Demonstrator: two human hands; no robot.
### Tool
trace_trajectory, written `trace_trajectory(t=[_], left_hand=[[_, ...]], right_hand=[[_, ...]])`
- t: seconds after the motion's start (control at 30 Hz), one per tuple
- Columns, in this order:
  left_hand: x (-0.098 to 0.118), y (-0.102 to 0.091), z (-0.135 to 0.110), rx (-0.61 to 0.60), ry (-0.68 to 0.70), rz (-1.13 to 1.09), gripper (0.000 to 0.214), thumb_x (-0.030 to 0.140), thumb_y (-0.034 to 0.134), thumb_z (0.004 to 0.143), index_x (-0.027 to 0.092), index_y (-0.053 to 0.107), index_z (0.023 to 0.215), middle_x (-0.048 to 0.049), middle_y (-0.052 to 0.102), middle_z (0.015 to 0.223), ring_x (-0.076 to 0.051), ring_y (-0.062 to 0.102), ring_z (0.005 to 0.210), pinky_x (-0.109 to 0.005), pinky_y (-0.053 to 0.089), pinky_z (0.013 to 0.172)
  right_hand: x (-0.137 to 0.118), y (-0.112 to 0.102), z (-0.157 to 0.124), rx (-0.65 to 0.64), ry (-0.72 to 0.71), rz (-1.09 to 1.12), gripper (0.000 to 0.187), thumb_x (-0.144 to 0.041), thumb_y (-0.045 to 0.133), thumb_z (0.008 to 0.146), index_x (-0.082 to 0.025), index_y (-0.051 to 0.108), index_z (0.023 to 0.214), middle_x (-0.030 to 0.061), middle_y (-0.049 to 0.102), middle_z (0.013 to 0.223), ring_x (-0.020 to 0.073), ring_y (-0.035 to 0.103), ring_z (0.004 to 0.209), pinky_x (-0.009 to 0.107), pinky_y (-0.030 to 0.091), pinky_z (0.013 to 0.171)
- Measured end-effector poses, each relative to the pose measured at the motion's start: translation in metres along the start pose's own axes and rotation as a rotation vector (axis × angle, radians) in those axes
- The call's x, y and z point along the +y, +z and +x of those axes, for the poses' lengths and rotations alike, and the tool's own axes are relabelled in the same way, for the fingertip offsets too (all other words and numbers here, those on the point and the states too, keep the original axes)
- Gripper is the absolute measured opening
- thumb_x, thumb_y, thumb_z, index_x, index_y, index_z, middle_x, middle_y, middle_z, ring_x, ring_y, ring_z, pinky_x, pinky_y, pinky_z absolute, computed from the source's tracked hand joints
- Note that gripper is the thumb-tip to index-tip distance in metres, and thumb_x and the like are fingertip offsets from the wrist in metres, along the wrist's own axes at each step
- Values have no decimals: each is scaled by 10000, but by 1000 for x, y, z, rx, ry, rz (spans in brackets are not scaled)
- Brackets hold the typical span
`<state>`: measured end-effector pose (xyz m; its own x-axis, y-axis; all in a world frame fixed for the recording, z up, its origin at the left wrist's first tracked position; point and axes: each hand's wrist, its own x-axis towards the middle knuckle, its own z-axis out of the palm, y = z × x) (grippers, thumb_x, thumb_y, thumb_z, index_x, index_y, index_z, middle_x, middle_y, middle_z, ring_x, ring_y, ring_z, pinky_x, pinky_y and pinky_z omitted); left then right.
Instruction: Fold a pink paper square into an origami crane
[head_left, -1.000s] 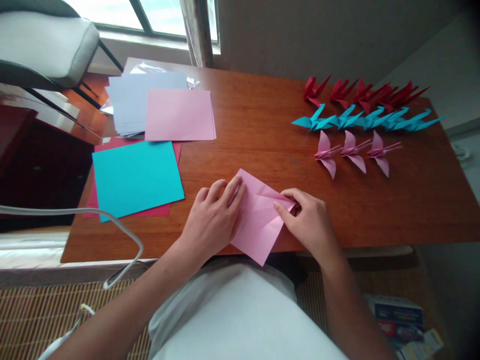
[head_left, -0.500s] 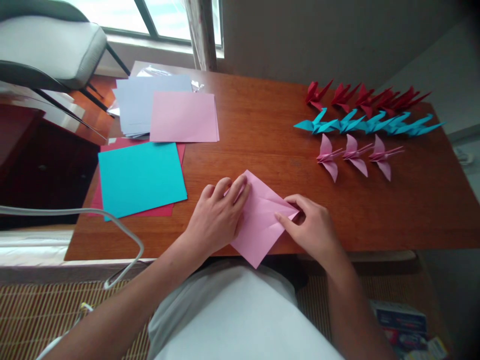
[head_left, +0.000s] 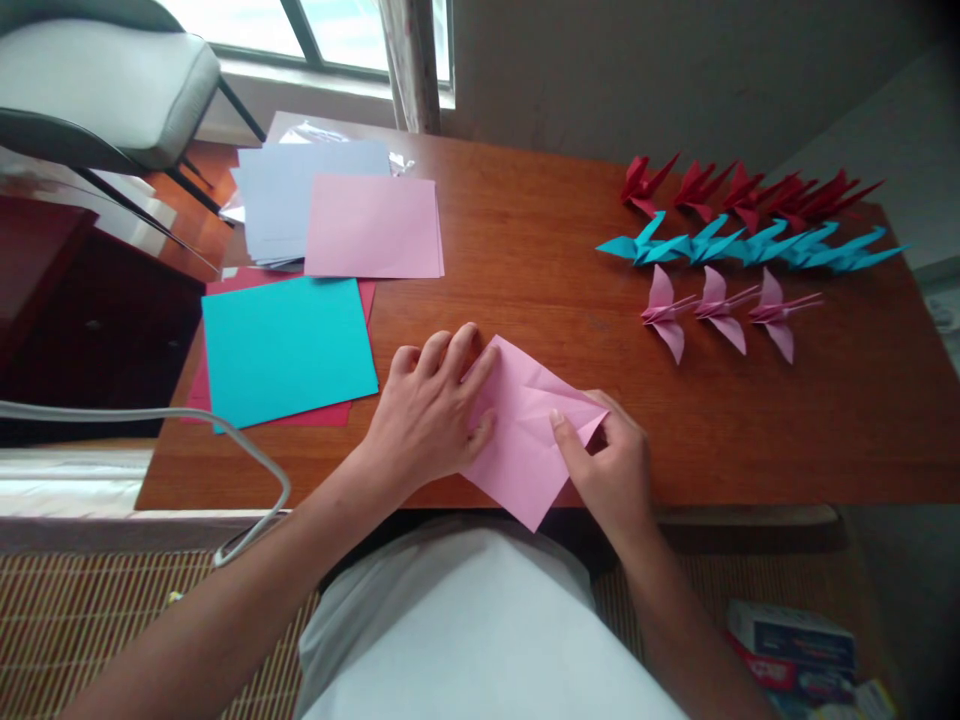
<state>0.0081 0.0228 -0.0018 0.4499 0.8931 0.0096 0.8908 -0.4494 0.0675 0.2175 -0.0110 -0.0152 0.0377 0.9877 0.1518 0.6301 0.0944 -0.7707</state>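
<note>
A creased sheet of pink origami paper (head_left: 517, 440) lies at the table's front edge, one corner jutting over it. My right hand (head_left: 611, 460) pinches its right corner, thumb on top and fingers underneath. On the left side rests my left hand (head_left: 431, 410), fingers spread, with the index fingertip by the top corner and the thumb on the sheet. The paper's left corner is hidden beneath that hand. Toward the right stand pink paper cranes (head_left: 720, 310), blue paper cranes (head_left: 765, 243) and red paper cranes (head_left: 705, 190), in rows.
Left on the wooden table (head_left: 517, 240) lie blue paper (head_left: 289, 350) over red sheets, pink sheets (head_left: 375, 228) and grey-white sheets (head_left: 277, 200). A white cable (head_left: 255, 450) curves past the near left corner. A chair (head_left: 112, 90) stands beyond. Boxes (head_left: 791, 640) sit below, at right.
My left hand's fingers have spread and its thumb has come out onto the sheet. The paper has turned slightly, its near corner shifting right. The right hand keeps its pinch. The view has shifted slightly.
</note>
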Motion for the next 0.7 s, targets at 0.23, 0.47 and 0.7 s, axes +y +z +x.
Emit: trace_trajectory(t=[0.23,0.47,0.7], left_hand=[[-3,3,1,27,8,-34,657,412,481,961,183,408,1573,-193,376,1635,-412,386,1398,-571,323,1035],[-3,6,3,28,-17,1,586,368,427,995,163,444,1544,-219,389,1619,-416,415,1373,-577,347,990],[-7,5,6,30,-16,29,618,432,437,994,157,439,1548,-221,374,1629,-426,410,1383,-576,347,999]], right_hand=[[10,-1,4,61,-69,-152,183,-324,608,940,-207,692,1054,101,766,985,278,733,918,412,591,815],[21,4,3,55,-412,-279,339,-143,579,949,-204,642,1276,123,753,1175,270,703,1082,449,573,981],[31,0,6,-114,-594,-385,585,-74,514,955,-216,469,1521,107,645,1437,265,604,1343,466,523,1098]])
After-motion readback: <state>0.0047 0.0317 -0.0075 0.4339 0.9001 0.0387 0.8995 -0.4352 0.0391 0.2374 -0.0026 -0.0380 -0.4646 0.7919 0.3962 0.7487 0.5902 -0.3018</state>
